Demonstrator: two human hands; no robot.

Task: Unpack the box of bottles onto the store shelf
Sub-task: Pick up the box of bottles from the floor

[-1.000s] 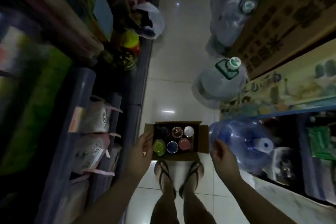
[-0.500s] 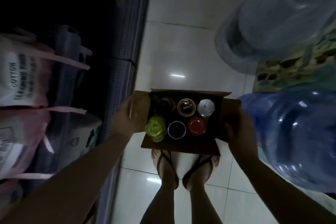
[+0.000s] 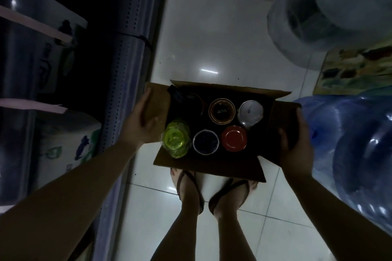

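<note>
Head view, looking straight down in dim light. Tiled floor [image 3: 212, 27] fills the middle of the frame. Left of the box stands a shelf unit [image 3: 129, 48] with a perforated upright; packaged goods [image 3: 63, 140] sit on it, too dark to identify. Right of the box lies a large blue water jug [image 3: 356, 150], and beyond that, further from the person, a clear jug [image 3: 331, 12], blurred. A patterned carton [image 3: 356, 70] shows between the two jugs. Cardboard box [image 3: 212, 167] is held above the floor, in front of the person and over the sandalled feet [image 3: 212, 193], with all flaps open. Left hand [image 3: 142, 121] lies against the box's left flap with fingers nearly straight along the cardboard; whether they curl under the edge cannot be told. Right hand [image 3: 294, 142] grips the box's right flap, fingers curled over its outer edge and thumb on the inner face. Inside the box stand bottles in two rows, seen from the top. Far row: a dark cap [image 3: 193, 101], barely visible, a brown cap [image 3: 221, 110], a silver cap [image 3: 250, 112]. Near row: a green cap [image 3: 175, 140], leaning toward the box's left corner, a blue cap [image 3: 205, 141], a red cap [image 3: 233, 137].
</note>
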